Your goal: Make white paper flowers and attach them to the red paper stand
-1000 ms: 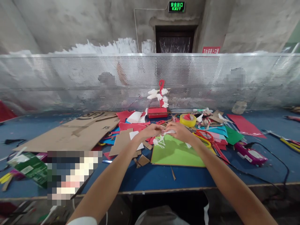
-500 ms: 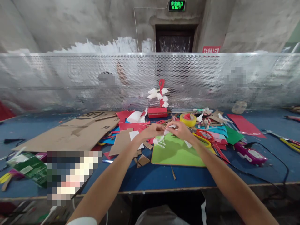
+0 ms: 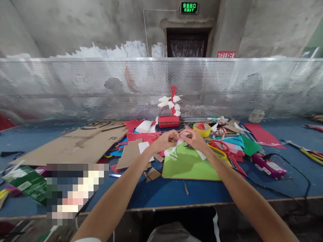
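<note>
My left hand point(image 3: 165, 140) and my right hand point(image 3: 194, 139) meet over a light green sheet point(image 3: 194, 168), fingers pinched together. Between the fingertips is a small piece of white paper point(image 3: 180, 141), partly hidden by the fingers. On the green sheet, just below my left hand, lies a white paper cutout with thin strands point(image 3: 171, 153). Behind the hands stands a red paper model point(image 3: 169, 121) with an upright red strip bearing white flower-like pieces point(image 3: 176, 107). A roll of yellow tape point(image 3: 202, 129) lies beyond my right hand.
Scissors with yellow-and-red handles point(image 3: 219, 149) lie by my right forearm. A purple device point(image 3: 268, 165) with a black cable sits on the right. Cardboard point(image 3: 73, 141) covers the left. Behind the table rises a perforated metal screen point(image 3: 85, 84). Pliers point(image 3: 302, 149) rest far right.
My hands stay together on the white paper, with only slight finger movement. The whole view has shifted a little.
</note>
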### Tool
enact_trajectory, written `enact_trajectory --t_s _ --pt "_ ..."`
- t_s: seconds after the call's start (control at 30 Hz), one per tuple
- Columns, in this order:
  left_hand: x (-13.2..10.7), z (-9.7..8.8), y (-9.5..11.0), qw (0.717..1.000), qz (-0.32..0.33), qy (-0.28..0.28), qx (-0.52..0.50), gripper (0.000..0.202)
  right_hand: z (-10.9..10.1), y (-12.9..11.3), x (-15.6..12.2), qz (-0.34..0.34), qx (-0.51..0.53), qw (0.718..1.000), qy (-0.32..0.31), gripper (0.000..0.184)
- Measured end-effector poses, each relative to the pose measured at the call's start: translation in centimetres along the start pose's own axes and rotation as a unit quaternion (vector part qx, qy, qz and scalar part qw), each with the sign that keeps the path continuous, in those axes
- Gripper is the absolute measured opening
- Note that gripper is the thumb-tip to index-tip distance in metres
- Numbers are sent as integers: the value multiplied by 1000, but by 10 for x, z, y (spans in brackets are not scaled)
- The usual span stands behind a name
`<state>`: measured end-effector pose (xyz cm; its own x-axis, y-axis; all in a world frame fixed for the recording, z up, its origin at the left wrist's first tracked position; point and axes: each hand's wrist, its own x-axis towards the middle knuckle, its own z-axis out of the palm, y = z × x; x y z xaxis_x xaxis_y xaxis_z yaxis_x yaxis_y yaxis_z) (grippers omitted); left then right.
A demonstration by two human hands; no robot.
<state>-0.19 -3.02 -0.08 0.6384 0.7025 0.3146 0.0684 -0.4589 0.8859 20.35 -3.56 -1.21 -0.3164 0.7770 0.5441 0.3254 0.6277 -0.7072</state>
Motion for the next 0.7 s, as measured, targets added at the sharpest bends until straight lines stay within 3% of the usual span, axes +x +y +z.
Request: enact_trajectory --t_s 0.27,0.7 --pt "-1 0 -2 999 -5 -6 31 21 -1 4 2 23 20 1000 6 23" --pt "2 -2 -8 993 10 54 103 20 1 8 1 10 -28 999 -39 22"
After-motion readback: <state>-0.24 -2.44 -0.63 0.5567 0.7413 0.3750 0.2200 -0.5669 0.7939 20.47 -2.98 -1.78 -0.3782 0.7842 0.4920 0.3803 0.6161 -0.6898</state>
